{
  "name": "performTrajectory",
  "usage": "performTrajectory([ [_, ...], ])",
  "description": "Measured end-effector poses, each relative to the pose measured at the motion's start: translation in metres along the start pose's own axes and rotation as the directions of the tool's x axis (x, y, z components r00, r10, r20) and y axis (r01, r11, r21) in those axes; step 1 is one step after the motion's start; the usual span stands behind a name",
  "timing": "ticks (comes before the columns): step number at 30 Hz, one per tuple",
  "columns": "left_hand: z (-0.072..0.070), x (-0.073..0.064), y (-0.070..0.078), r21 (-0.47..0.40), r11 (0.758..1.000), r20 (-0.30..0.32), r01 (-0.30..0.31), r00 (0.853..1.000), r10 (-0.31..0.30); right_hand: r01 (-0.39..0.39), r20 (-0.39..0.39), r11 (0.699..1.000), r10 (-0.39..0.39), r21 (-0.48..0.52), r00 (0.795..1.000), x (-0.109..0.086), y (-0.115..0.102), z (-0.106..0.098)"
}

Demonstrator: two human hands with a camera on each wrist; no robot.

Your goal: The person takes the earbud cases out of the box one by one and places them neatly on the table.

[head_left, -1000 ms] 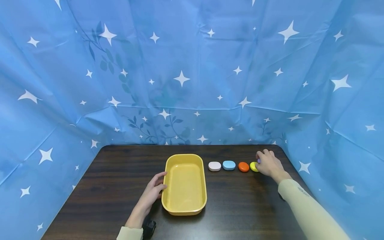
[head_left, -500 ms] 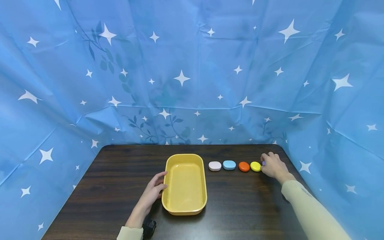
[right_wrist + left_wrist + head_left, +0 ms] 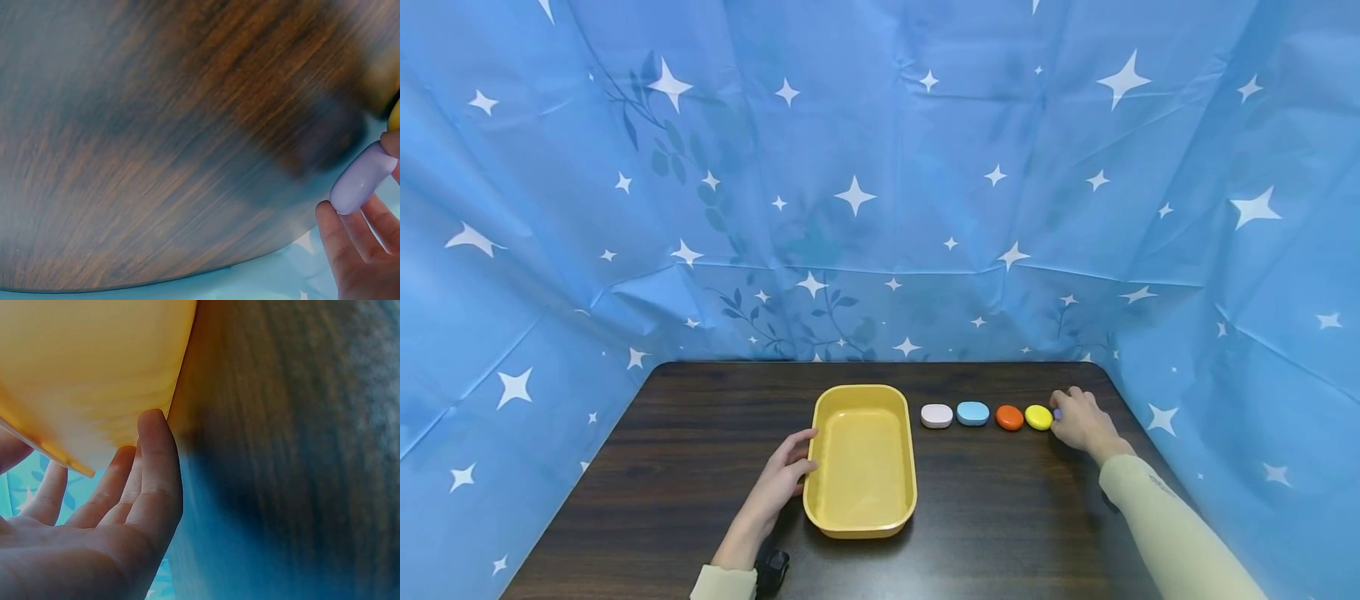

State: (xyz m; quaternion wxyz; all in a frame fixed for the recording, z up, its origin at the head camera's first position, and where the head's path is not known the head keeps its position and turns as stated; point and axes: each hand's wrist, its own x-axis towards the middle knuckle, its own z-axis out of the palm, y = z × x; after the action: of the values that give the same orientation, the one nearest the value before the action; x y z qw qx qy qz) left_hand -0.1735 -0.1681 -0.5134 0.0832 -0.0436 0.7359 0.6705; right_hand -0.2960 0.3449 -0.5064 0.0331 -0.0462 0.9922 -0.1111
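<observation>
My left hand [image 3: 778,475] holds the left side of a yellow tray [image 3: 902,454]. In the left wrist view, fingers [image 3: 159,450] lie against the tray's outer wall, below the rim. Near the table's right edge my right hand [image 3: 1086,425] pinches a smooth, rounded purple piece [image 3: 364,180] between thumb and fingers, close over the table. In the head view the hand hides most of it. A yellow oval piece [image 3: 1038,417] lies just left of that hand. Further left in the row come an orange-red piece [image 3: 1009,417], a light blue piece [image 3: 972,413] and a whitish-pink piece [image 3: 936,416].
The dark wood-grain table [image 3: 700,450] has rounded back corners. A blue cloth [image 3: 880,208] with white stars hangs behind it and along both sides. The row of pieces runs from the tray's right side toward the table's right edge.
My right hand has moved a little right and toward me with the purple piece, uncovering the whole yellow piece. The left hand and tray stay where they were.
</observation>
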Motion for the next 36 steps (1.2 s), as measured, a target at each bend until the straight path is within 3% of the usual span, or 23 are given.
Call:
performTrajectory([
  [10,0.000,-0.001,0.001,0.007,1.000,0.000,0.002,1.000,-0.002,-0.002,0.026,1.000,0.002,0.003,1.000,-0.002,0.001,0.005],
  [26,-0.001,0.002,-0.002,0.011,1.000,0.013,-0.002,1.000,0.002,0.007,0.004,1.000,-0.007,0.001,1.000,-0.001,0.007,0.008],
  [36,-0.001,0.000,0.000,0.021,0.999,0.010,-0.025,1.000,0.025,0.016,-0.048,0.998,-0.013,0.066,0.999,-0.010,0.000,-0.006],
])
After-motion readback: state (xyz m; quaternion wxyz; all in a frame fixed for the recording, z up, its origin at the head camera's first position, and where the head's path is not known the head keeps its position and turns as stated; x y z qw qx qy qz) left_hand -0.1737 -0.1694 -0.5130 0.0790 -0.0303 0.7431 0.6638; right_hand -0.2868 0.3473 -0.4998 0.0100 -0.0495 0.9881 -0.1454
